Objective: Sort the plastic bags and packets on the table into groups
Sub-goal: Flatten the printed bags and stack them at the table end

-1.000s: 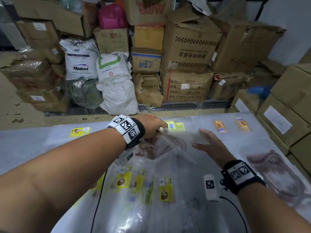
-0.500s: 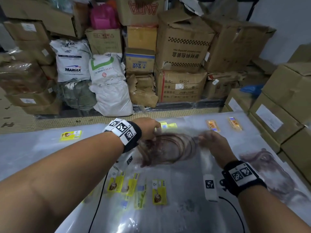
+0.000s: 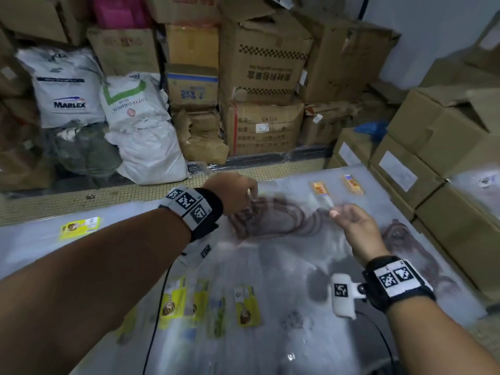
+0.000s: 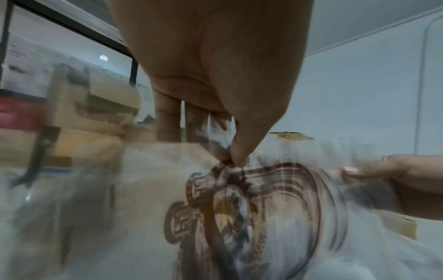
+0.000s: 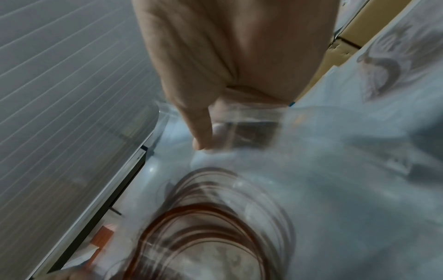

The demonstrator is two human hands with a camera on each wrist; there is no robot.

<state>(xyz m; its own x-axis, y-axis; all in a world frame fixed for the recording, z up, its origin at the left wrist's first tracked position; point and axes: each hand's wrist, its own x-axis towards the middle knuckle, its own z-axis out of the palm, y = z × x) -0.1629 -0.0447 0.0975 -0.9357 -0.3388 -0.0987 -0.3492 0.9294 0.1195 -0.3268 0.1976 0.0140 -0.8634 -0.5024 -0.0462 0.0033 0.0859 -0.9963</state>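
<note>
I had the clear bag with the brown crest [image 3: 273,220] up off the table [image 3: 40,239], stretched between both hands out at twelve o'clock from me. My left hand [image 3: 234,192] pinched its edge, thumb against fingertips, right at the top of the print. My right hand [image 3: 357,228] had the opposite edge nipped under the thumb, the other fingers only loosely bent. The film sagged and rippled between the two grips, so I judged it featherlight, limp and slick, the sort that slides out of a lazy hold. Corners and edges were the places to take it, never the middle. Yellow packets [image 3: 246,307] lay in a row at six o'clock, orange packets [image 3: 319,188] at one o'clock.
</note>
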